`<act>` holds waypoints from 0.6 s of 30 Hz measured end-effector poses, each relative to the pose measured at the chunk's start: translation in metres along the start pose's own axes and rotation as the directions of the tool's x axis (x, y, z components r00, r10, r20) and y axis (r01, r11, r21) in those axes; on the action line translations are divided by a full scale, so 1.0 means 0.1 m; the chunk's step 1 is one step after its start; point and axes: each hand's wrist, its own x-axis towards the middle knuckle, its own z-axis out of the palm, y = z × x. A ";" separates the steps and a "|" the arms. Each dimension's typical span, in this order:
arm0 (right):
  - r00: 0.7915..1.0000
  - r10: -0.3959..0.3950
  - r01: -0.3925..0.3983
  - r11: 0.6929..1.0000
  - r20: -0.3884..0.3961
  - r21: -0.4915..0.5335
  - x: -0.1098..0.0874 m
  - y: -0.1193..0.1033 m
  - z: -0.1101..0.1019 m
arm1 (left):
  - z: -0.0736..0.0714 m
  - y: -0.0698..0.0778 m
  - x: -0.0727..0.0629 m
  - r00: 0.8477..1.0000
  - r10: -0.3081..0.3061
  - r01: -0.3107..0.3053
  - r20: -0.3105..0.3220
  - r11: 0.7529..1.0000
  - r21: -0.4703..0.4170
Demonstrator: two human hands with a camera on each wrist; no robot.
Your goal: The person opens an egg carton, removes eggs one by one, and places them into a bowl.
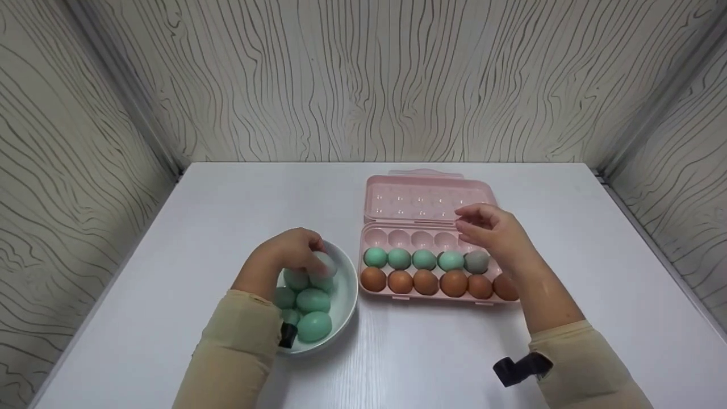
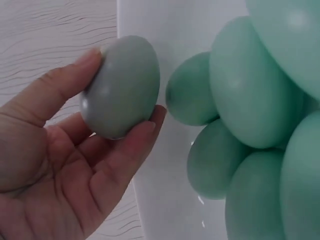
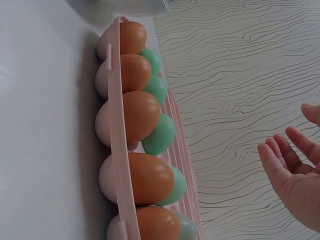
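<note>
A pale grey-green egg is pinched between the thumb and fingers of my left hand, above the left side of the white bowl. Several green eggs lie heaped in that bowl. My right hand hovers over the back right of the pink egg carton, fingers loosely bent and holding nothing. Brown eggs fill the carton's front row; green eggs and a greyer one sit in the middle row. Pink hollows show in the back row, its right end hidden behind my right hand.
The carton's lid lies folded back toward the rear of the white table. Wood-grain panels stand behind and on both sides. The bowl's rim sits close to the carton's left end.
</note>
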 end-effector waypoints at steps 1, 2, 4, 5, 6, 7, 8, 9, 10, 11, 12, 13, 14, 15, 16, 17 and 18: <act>1.000 0.007 -0.007 1.000 0.000 0.001 0.00 0.00 0.00 | 0.01 0.01 0.00 1.000 -0.012 0.012 0.008 1.000 0.010; 1.000 0.014 -0.014 1.000 -0.001 0.003 0.00 0.00 0.00 | 0.03 0.03 0.00 1.000 -0.021 0.021 0.016 1.000 0.021; 1.000 0.021 -0.021 1.000 -0.002 0.002 0.00 0.00 0.00 | 0.06 0.05 0.00 0.999 -0.037 0.036 0.027 0.999 0.033; 1.000 0.023 -0.023 1.000 -0.002 0.002 0.00 0.00 0.00 | 0.07 0.07 -0.01 0.999 -0.039 0.038 0.029 0.998 0.043; 1.000 0.023 -0.023 1.000 -0.002 0.004 0.01 0.00 0.00 | 0.08 0.08 -0.01 0.999 -0.039 0.038 0.032 0.998 0.054; 1.000 0.024 -0.024 1.000 -0.003 0.003 0.01 0.00 0.00 | 0.09 0.09 -0.01 0.999 -0.037 0.034 0.036 0.997 0.069; 1.000 0.027 -0.027 1.000 -0.004 0.004 0.01 0.01 0.00 | 0.10 0.10 -0.01 0.999 -0.032 0.028 0.041 0.996 0.082; 1.000 0.029 -0.029 1.000 -0.005 0.004 0.01 0.01 0.00 | 0.12 0.11 -0.02 0.999 -0.025 0.021 0.044 0.995 0.097; 0.999 0.035 -0.035 0.999 -0.006 -0.001 0.01 0.01 0.00 | 0.13 0.12 -0.02 0.999 -0.017 0.011 0.049 0.993 0.114; 0.999 0.039 -0.039 0.999 -0.006 -0.002 0.01 0.01 0.00 | 0.14 0.13 -0.02 0.999 -0.011 0.004 0.051 0.991 0.131; 0.999 0.043 -0.043 0.999 -0.005 -0.004 0.02 0.01 0.00 | 0.15 0.14 -0.02 0.998 -0.002 -0.006 0.055 0.989 0.146; 0.999 0.048 -0.048 0.999 -0.005 -0.009 0.02 0.01 0.01 | 0.15 0.15 -0.02 0.998 0.004 -0.014 0.057 0.987 0.160; 0.999 0.053 -0.054 0.999 -0.003 -0.011 0.02 0.01 0.01 | 0.16 0.15 -0.02 0.998 0.010 -0.020 0.059 0.985 0.173; 0.998 0.058 -0.058 0.998 -0.002 -0.012 0.02 0.01 0.01 | 0.17 0.16 -0.02 0.998 0.014 -0.025 0.061 0.982 0.188; 0.998 0.064 -0.064 0.998 -0.001 -0.014 0.02 0.01 0.01 | 0.18 0.17 -0.02 0.998 0.016 -0.028 0.063 0.980 0.198; 0.998 0.064 -0.064 0.998 -0.001 -0.011 0.02 0.01 0.01 | 0.19 0.18 -0.03 0.998 0.017 -0.030 0.066 0.978 0.208; 0.998 0.064 -0.064 0.998 0.000 -0.012 0.02 0.01 0.01 | 0.20 0.19 -0.03 0.997 0.019 -0.033 0.071 0.977 0.212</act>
